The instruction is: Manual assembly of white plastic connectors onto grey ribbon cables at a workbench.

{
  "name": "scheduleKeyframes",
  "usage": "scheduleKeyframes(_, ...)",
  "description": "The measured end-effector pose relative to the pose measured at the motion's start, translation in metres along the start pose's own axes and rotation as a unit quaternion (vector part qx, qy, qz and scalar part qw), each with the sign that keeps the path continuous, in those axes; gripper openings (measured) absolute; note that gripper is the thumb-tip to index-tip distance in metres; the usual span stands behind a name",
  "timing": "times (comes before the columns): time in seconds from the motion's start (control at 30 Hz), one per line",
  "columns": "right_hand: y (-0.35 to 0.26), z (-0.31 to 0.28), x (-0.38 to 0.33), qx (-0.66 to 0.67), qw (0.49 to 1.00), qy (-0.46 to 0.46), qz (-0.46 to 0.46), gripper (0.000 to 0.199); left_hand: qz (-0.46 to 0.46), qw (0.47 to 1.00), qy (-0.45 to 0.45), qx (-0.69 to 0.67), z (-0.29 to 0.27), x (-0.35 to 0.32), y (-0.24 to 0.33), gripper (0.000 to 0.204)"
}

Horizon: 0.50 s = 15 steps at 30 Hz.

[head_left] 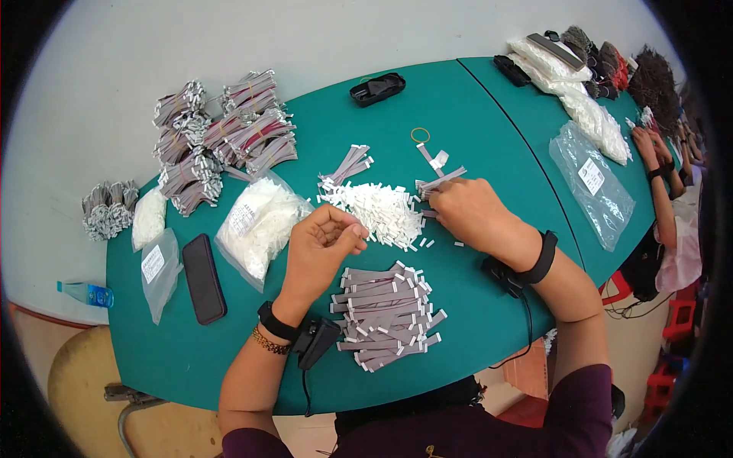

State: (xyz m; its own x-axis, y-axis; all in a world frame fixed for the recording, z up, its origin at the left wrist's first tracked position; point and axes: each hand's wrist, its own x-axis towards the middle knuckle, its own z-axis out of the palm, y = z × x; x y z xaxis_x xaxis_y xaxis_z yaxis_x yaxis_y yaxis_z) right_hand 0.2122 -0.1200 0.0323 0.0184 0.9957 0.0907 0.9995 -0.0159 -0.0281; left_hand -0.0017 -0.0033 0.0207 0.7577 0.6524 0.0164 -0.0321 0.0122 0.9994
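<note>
**Inspection: connector fitting on grey ribbon strips, mid-cycle**

Your left hand (324, 240) is raised just above the teal tabletop (473, 114), fingers curled in with thumb against forefinger; it looks pinched on something small, but what it holds I cannot tell. Your right hand (469, 210) lies palm-down with fingers closed on the end of a short flat grey ribbon strip (441, 181) at the right edge of the loose heap of small white plastic connectors (382, 210).

Between your wrists lies the stack of grey ribbon strips with white connector ends (385, 309). A few more loose grey strips (347, 166) lie beyond the heap, with a yellow rubber band (420, 135) farther out.

To your left sit a clear bag of white connectors (259, 221), a black phone (204, 277) and bundled grey strips (221, 133) near the far edge.

Judgement: you appear to be at the pick-and-fit step, one strip taken, one connector likely picked. The next move calls for bringing both hands together and aligning the strip end squarely with the connector before pressing.
</note>
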Motion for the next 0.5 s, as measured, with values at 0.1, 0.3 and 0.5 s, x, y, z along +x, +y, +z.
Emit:
scheduleKeyframes(0.1,0.0007,0.0008,0.0001,-0.005,1.000,-0.006,0.009,0.006,-0.023,0.999,-0.014,-0.043,0.0019,-0.0011,0.0052,0.012)
scheduleKeyframes(0.3,-0.0010,0.0089,-0.0006,-0.047,0.998,0.030,0.000,0.006,-0.068,0.981,-0.071,-0.168,-0.0006,-0.0045,0.0062,0.014)
scheduleKeyframes(0.5,-0.0029,0.0010,-0.0040,-0.030,1.000,-0.005,0.009,0.005,-0.071,0.968,-0.089,-0.223,-0.0041,-0.0050,0.0039,0.018)
